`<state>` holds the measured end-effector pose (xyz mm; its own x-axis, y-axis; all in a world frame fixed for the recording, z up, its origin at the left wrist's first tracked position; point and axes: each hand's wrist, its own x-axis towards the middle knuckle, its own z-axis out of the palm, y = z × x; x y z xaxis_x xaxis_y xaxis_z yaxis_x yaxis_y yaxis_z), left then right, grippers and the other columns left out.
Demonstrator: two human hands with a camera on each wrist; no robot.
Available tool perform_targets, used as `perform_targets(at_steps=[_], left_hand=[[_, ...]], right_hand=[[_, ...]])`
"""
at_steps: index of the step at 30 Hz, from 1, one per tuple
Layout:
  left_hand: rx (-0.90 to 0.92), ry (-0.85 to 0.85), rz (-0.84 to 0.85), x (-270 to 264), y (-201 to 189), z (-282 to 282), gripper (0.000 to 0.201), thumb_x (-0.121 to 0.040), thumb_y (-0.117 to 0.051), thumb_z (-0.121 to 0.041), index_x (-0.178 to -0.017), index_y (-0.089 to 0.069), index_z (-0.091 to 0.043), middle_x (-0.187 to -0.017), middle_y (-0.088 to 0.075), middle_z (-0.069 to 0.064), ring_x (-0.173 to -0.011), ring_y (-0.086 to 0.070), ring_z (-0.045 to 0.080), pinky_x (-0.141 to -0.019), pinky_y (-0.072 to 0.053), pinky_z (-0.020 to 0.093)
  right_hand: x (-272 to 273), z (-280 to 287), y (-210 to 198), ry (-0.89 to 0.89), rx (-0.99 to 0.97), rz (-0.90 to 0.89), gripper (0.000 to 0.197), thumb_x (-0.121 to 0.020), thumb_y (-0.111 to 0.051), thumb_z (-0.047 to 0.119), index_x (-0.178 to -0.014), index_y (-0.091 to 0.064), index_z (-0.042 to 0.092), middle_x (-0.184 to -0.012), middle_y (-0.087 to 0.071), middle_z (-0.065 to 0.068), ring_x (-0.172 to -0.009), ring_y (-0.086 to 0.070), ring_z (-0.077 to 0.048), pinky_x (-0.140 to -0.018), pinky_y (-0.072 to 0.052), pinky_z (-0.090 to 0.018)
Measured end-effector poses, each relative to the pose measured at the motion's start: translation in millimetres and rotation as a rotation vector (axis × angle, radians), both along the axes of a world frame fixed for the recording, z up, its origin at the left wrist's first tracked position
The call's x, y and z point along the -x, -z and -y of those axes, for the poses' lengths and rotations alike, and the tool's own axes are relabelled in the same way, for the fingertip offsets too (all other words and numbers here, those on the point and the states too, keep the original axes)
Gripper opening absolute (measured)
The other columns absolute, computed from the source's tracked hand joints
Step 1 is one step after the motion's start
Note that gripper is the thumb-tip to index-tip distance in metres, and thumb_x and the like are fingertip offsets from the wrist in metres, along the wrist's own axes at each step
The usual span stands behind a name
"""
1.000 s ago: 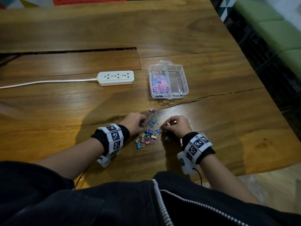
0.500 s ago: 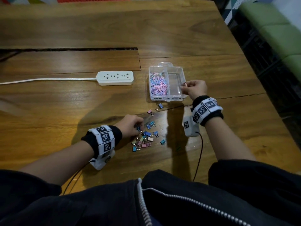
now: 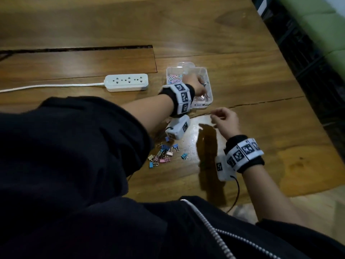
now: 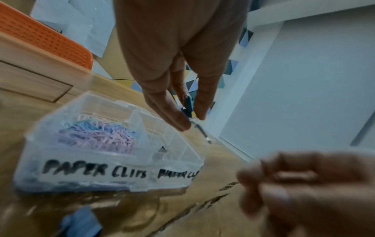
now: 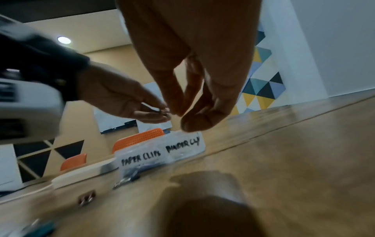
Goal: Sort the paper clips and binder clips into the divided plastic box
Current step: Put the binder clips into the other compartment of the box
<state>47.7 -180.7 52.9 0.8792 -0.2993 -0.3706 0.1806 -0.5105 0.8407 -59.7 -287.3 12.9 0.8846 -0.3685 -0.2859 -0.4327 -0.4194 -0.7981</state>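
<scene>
My left hand (image 3: 198,86) pinches a binder clip (image 4: 188,105) over the box (image 3: 208,82), hiding its right compartment. My right hand (image 3: 226,120) hangs loosely curled, holding nothing, beside the clip pile (image 3: 164,153); a power strip (image 3: 127,82) lies left.

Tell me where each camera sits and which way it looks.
Head: above, looking down at the table; both forearms and a dark jacket show.
Left wrist: along the left hand, whose fingers pinch a binder clip over the plastic box.
Right wrist: low, along the right hand toward the box.
All three views share the box.
</scene>
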Motion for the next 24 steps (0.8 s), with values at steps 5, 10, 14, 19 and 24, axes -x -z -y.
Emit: perform_targets(at_steps=[5,10,14,19,24], left_hand=[[-0.102,0.162,0.018,3,7,-4,0.042,-0.086,-0.058,-0.006,-0.127,-0.049,-0.005,-0.118,-0.056,0.011,-0.108,-0.057,0.025,-0.095,-0.048,0.033],[-0.438,0.395,0.266,25,10,-65,0.029,-0.086,-0.055,-0.005,-0.114,-0.059,-0.009,-0.125,-0.057,0.008,-0.116,-0.052,0.021,-0.096,-0.041,0.027],[-0.806,0.422,0.121,53,30,-128,0.046,-0.081,-0.062,-0.007,-0.125,-0.049,-0.015,-0.128,-0.046,0.012,-0.113,-0.047,0.026,-0.094,-0.043,0.034],[-0.806,0.444,-0.061,84,48,-155,0.076,-0.068,-0.074,-0.001,-0.132,-0.037,-0.017,-0.130,-0.036,0.014,-0.111,-0.048,0.030,-0.093,-0.050,0.040],[-0.705,0.443,0.046,96,54,-149,0.045,-0.085,-0.057,-0.006,-0.127,-0.044,-0.012,-0.127,-0.039,0.014,-0.107,-0.050,0.027,-0.089,-0.046,0.029]], right_hand=[[22,-10,16,-0.242,-0.038,-0.119,0.019,-0.083,-0.061,0.006,-0.098,-0.058,0.016,-0.093,-0.059,0.003,-0.096,-0.058,-0.021,-0.082,-0.051,-0.030],[15,-44,15,-0.467,0.124,-0.172,0.056,-0.077,-0.069,0.009,-0.129,-0.048,0.016,-0.135,-0.047,-0.004,-0.122,-0.045,-0.021,-0.101,-0.043,-0.037],[-3,-67,16,-0.585,0.365,-0.177,0.069,-0.080,-0.066,0.022,-0.140,-0.033,0.021,-0.151,-0.024,-0.002,-0.139,-0.018,-0.025,-0.113,-0.021,-0.045],[-10,-85,21,-0.635,0.558,-0.088,0.048,-0.086,-0.056,0.015,-0.132,-0.043,0.016,-0.141,-0.037,-0.008,-0.129,-0.033,-0.026,-0.107,-0.032,-0.040],[-3,-93,16,-0.784,0.546,-0.133,0.062,-0.078,-0.061,0.011,-0.135,-0.038,0.020,-0.137,-0.035,-0.010,-0.125,-0.034,-0.027,-0.106,-0.035,-0.039]])
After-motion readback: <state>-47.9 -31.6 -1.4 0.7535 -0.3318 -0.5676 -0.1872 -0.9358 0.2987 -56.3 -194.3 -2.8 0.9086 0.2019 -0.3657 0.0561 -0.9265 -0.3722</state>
